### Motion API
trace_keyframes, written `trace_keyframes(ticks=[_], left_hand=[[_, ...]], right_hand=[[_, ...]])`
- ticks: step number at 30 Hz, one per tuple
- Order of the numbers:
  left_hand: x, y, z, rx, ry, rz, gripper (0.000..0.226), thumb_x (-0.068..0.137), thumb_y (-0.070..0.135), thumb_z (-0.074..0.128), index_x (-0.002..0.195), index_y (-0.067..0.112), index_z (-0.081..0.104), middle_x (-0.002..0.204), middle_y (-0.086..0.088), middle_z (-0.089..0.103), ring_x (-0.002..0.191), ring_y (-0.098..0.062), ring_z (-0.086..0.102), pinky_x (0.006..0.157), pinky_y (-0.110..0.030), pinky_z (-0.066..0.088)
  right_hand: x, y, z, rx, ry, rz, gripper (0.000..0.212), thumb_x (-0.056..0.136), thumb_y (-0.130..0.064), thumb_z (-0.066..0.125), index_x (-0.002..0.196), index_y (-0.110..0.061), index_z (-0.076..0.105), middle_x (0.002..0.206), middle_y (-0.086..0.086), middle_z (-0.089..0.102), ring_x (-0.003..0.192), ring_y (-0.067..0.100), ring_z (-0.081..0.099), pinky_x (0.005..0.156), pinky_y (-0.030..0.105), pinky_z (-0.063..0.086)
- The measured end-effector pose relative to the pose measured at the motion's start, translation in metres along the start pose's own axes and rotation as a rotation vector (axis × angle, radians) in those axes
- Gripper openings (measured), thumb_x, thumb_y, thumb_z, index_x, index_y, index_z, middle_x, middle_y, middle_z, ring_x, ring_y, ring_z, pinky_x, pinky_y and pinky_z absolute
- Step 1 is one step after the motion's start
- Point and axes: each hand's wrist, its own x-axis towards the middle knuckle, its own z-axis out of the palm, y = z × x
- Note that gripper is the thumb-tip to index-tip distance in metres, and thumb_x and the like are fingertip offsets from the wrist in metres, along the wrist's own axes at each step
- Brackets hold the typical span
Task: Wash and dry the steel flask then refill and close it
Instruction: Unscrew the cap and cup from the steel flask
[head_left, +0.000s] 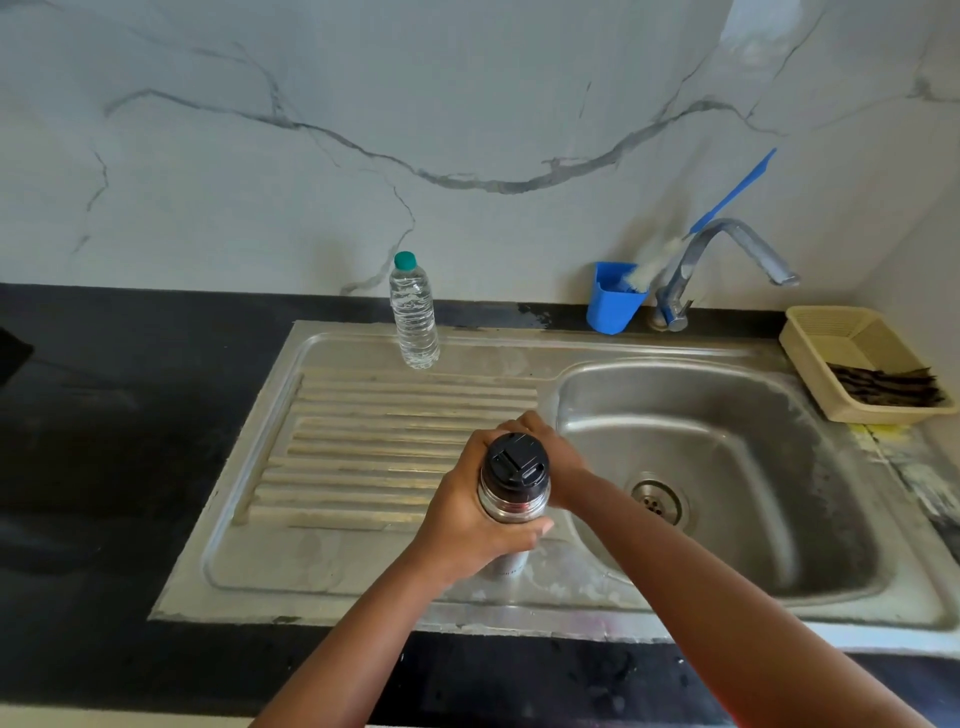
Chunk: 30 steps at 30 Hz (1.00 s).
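A steel flask (506, 558) with a black lid (515, 460) stands upright on the steel draining board (363, 447), beside the sink basin (737, 467). My left hand (467, 514) grips the flask's body below the lid. My right hand (550, 452) curls round the far side of the lid. A clear plastic water bottle (414, 314) with a green cap stands at the back of the draining board, apart from both hands.
A tap (727, 260) rises behind the basin. Beside it a blue holder (613, 304) carries a bottle brush (654, 262) with a blue handle. A cream basket (852, 353) with a dark cloth sits right of the sink. Black countertop (130, 415) lies to the left.
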Motion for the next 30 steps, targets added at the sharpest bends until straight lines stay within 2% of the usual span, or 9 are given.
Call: trace_keyframes(ticks=[3, 6, 9, 11, 15, 17, 19, 23, 30], left_hand=[[-0.001, 0.0, 0.001, -0.017, -0.002, -0.001, 0.073, 0.061, 0.012, 0.09, 0.12, 0.029, 0.05, 0.107, 0.006, 0.068, 0.1, -0.018, 0.068, 0.091, -0.046, 0.055], [-0.001, -0.001, 0.001, -0.021, -0.002, -0.009, 0.073, 0.061, 0.015, 0.09, 0.121, 0.026, 0.05, 0.108, 0.004, 0.069, 0.1, -0.02, 0.068, 0.092, -0.049, 0.054], [0.0, 0.0, 0.001, -0.016, -0.004, -0.016, 0.07, 0.061, 0.017, 0.09, 0.116, 0.035, 0.05, 0.105, 0.01, 0.069, 0.098, -0.016, 0.067, 0.09, -0.043, 0.054], [0.0, 0.0, 0.001, -0.024, -0.003, -0.018, 0.07, 0.061, 0.019, 0.09, 0.115, 0.038, 0.05, 0.105, 0.009, 0.068, 0.099, -0.018, 0.067, 0.091, -0.046, 0.054], [0.0, 0.001, 0.002, -0.068, -0.004, -0.042, 0.07, 0.059, 0.023, 0.089, 0.117, 0.041, 0.054, 0.111, 0.001, 0.068, 0.102, -0.02, 0.068, 0.089, -0.05, 0.055], [-0.002, 0.004, 0.001, -0.066, -0.023, -0.055, 0.064, 0.058, 0.016, 0.086, 0.108, 0.042, 0.056, 0.098, 0.004, 0.068, 0.086, -0.017, 0.069, 0.074, -0.043, 0.056], [-0.002, 0.005, -0.001, -0.043, -0.04, -0.055, 0.066, 0.058, 0.011, 0.085, 0.112, 0.034, 0.054, 0.09, 0.005, 0.068, 0.08, -0.019, 0.068, 0.069, -0.044, 0.056], [0.001, 0.008, -0.005, -0.018, -0.075, -0.047, 0.062, 0.06, 0.014, 0.086, 0.112, 0.029, 0.056, 0.095, 0.002, 0.07, 0.09, -0.019, 0.069, 0.078, -0.043, 0.058], [0.005, 0.008, -0.005, -0.008, -0.092, -0.054, 0.057, 0.059, 0.012, 0.086, 0.1, 0.041, 0.059, 0.095, 0.008, 0.071, 0.096, -0.019, 0.069, 0.085, -0.049, 0.057]], right_hand=[[-0.006, -0.004, -0.005, 0.071, -0.008, 0.021, 0.049, 0.086, -0.029, 0.066, 0.127, -0.04, 0.041, 0.13, -0.002, 0.043, 0.12, 0.025, 0.048, 0.097, 0.04, 0.047], [-0.026, -0.018, -0.046, 0.265, 0.127, 0.076, 0.055, 0.091, -0.025, 0.067, 0.141, -0.025, 0.045, 0.14, 0.005, 0.042, 0.126, 0.025, 0.042, 0.108, 0.042, 0.04], [-0.053, -0.045, -0.119, 0.593, 0.276, 0.102, 0.026, 0.094, -0.036, 0.062, 0.11, -0.015, 0.064, 0.105, 0.003, 0.066, 0.092, 0.015, 0.063, 0.086, 0.036, 0.053], [-0.073, -0.064, -0.158, 0.684, 0.226, 0.056, 0.045, 0.094, -0.056, 0.05, 0.092, -0.014, 0.066, 0.079, 0.001, 0.069, 0.07, 0.013, 0.065, 0.074, 0.036, 0.055], [-0.112, -0.1, -0.195, 0.351, 0.139, -0.027, 0.07, 0.074, -0.087, 0.038, 0.084, -0.022, 0.062, 0.079, -0.006, 0.06, 0.072, 0.013, 0.058, 0.067, 0.031, 0.048], [-0.121, -0.112, -0.188, -0.008, 0.154, -0.002, 0.073, 0.07, -0.087, 0.037, 0.092, -0.021, 0.057, 0.087, -0.008, 0.054, 0.074, 0.014, 0.051, 0.063, 0.03, 0.04], [-0.118, -0.117, -0.176, -0.171, 0.251, -0.039, 0.062, 0.079, -0.076, 0.041, 0.095, -0.017, 0.056, 0.087, -0.003, 0.055, 0.072, 0.02, 0.054, 0.06, 0.029, 0.034], [-0.107, -0.103, -0.165, -0.105, 0.475, -0.284, 0.047, 0.074, -0.06, 0.049, 0.068, -0.013, 0.053, 0.059, -0.003, 0.05, 0.047, 0.016, 0.037, 0.049, 0.024, 0.024], [-0.095, -0.09, -0.179, -0.111, 0.38, -0.553, 0.046, 0.08, -0.054, 0.056, 0.069, -0.01, 0.054, 0.061, 0.0, 0.051, 0.05, 0.018, 0.037, 0.05, 0.024, 0.022]])
